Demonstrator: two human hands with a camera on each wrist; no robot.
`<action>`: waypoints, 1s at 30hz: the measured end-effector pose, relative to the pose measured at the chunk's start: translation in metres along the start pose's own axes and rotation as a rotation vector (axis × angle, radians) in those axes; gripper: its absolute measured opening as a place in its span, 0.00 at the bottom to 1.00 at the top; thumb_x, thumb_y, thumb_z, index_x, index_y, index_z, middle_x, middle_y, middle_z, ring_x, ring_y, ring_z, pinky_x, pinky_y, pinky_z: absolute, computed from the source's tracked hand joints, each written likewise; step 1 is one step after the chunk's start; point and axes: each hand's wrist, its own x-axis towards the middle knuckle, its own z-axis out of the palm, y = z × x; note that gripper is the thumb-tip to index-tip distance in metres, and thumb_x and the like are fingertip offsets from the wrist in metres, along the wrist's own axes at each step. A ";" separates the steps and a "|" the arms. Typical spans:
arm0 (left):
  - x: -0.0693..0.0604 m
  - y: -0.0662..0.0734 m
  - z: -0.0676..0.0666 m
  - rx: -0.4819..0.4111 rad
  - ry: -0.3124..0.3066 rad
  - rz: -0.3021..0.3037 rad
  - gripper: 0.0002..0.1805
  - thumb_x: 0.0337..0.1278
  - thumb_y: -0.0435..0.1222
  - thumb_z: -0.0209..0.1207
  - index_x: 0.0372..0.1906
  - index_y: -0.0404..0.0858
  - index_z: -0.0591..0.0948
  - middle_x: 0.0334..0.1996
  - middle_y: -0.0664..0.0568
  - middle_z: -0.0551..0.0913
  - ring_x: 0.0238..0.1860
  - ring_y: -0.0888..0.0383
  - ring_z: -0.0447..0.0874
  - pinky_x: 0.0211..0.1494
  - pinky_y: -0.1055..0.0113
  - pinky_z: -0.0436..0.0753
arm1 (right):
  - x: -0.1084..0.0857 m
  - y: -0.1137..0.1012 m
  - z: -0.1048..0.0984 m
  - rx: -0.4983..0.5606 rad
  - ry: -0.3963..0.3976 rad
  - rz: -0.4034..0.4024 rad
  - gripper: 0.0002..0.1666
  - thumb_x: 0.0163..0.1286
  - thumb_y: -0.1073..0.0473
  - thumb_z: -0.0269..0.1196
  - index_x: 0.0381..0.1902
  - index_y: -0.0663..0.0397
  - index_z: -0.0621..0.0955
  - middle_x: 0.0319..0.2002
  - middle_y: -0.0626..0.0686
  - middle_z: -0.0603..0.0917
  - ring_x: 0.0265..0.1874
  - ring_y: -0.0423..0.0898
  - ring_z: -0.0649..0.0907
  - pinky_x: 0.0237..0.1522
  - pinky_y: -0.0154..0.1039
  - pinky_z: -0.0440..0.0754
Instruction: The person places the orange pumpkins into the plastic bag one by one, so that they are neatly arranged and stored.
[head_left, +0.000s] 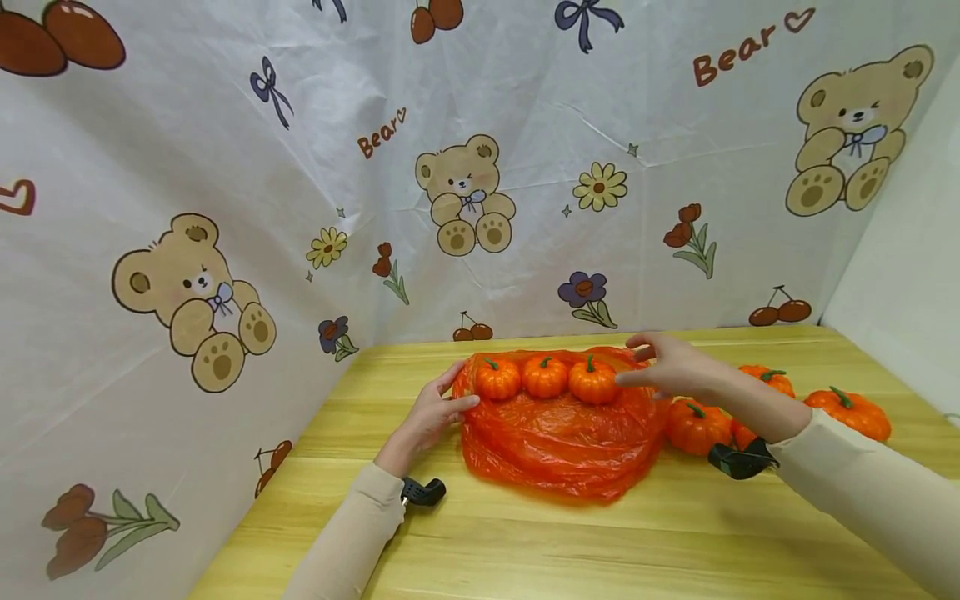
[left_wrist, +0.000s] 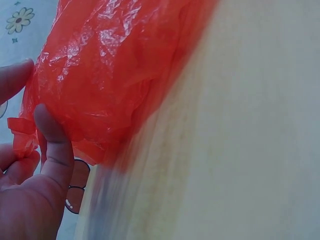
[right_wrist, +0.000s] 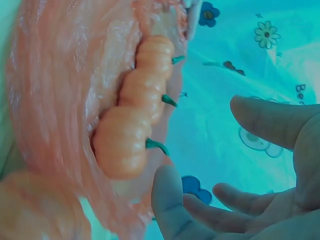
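A thin red plastic bag (head_left: 555,454) lies spread on the table, with three small orange pumpkins with green stems in a row at its far side: a left pumpkin (head_left: 498,380), a middle one (head_left: 545,377) and a right one (head_left: 592,382). My left hand (head_left: 431,414) holds the bag's left edge. A strip of red plastic runs between its fingers in the left wrist view. Over the bag's right edge is my right hand (head_left: 671,367), fingers spread and holding nothing, close to the right pumpkin. In the right wrist view, that hand's fingertips (right_wrist: 167,182) are just apart from the nearest pumpkin.
Several more pumpkins are to the right of the bag, partly behind my right forearm, including a larger one (head_left: 847,414) and another (head_left: 697,427) beside the bag. The wooden table (head_left: 570,542) meets a patterned white cloth (head_left: 525,292) at the back and left.
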 end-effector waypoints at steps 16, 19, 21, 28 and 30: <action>-0.002 0.003 0.003 -0.019 0.002 -0.003 0.48 0.64 0.28 0.66 0.84 0.45 0.54 0.82 0.44 0.55 0.51 0.56 0.81 0.42 0.70 0.86 | -0.043 0.034 -0.053 -0.084 0.009 -0.027 0.52 0.73 0.42 0.65 0.78 0.67 0.55 0.74 0.76 0.60 0.61 0.69 0.78 0.52 0.53 0.88; -0.002 0.004 0.003 -0.023 0.007 -0.008 0.49 0.63 0.27 0.65 0.84 0.45 0.54 0.82 0.44 0.54 0.49 0.57 0.81 0.41 0.71 0.86 | -0.049 0.042 -0.061 -0.081 0.003 -0.049 0.49 0.75 0.44 0.64 0.78 0.67 0.55 0.74 0.75 0.61 0.62 0.68 0.78 0.53 0.56 0.87; -0.003 0.004 0.003 -0.019 0.006 -0.007 0.49 0.63 0.27 0.65 0.84 0.45 0.54 0.82 0.44 0.55 0.47 0.57 0.82 0.40 0.71 0.86 | -0.053 0.050 -0.066 -0.078 -0.009 -0.073 0.47 0.76 0.47 0.63 0.78 0.67 0.55 0.73 0.75 0.62 0.62 0.67 0.79 0.54 0.57 0.86; -0.003 0.003 0.003 -0.016 0.005 -0.004 0.48 0.63 0.27 0.65 0.83 0.45 0.55 0.81 0.42 0.55 0.40 0.59 0.82 0.37 0.71 0.85 | -0.067 0.082 -0.091 -0.115 -0.030 -0.129 0.41 0.78 0.54 0.61 0.77 0.66 0.57 0.71 0.75 0.67 0.59 0.60 0.82 0.47 0.43 0.87; -0.003 0.003 0.003 -0.015 0.011 -0.005 0.48 0.63 0.27 0.65 0.83 0.46 0.56 0.81 0.41 0.56 0.39 0.59 0.82 0.37 0.71 0.84 | -0.069 0.091 -0.100 -0.138 -0.026 -0.135 0.40 0.78 0.55 0.60 0.78 0.65 0.56 0.71 0.75 0.67 0.60 0.61 0.81 0.47 0.41 0.86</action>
